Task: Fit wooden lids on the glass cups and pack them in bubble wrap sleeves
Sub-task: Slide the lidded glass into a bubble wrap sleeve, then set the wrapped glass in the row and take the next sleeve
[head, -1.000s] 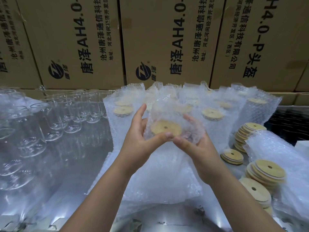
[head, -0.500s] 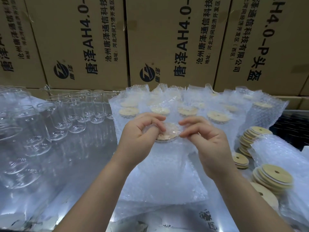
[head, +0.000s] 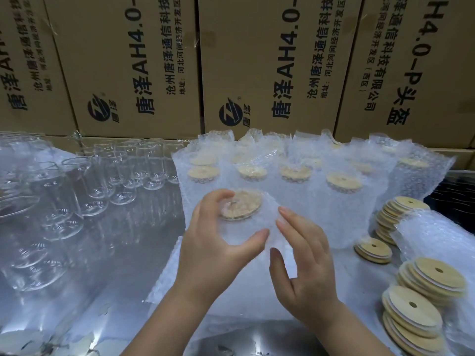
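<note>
A glass cup with a round wooden lid (head: 241, 205) stands upright inside a bubble wrap sleeve (head: 246, 232) in front of me. My left hand (head: 218, 242) curls round the sleeved cup, fingers over the lid's left edge and thumb across the front. My right hand (head: 300, 258) is just right of the cup, fingers straight, fingertips touching the sleeve's side. Behind stand several more sleeved, lidded cups (head: 344, 181) in rows.
Bare glass cups (head: 102, 181) crowd the left side of the shiny table. Stacks of wooden lids (head: 421, 301) lie at the right, with a pile of bubble wrap sleeves (head: 437, 240) beside them. Flat sleeves (head: 205, 291) lie under my hands. Cardboard boxes (head: 257, 65) wall the back.
The sleeved cup went from tilted and held up to standing upright among the packed ones. My right hand has let go of the sleeve top and opened beside it.
</note>
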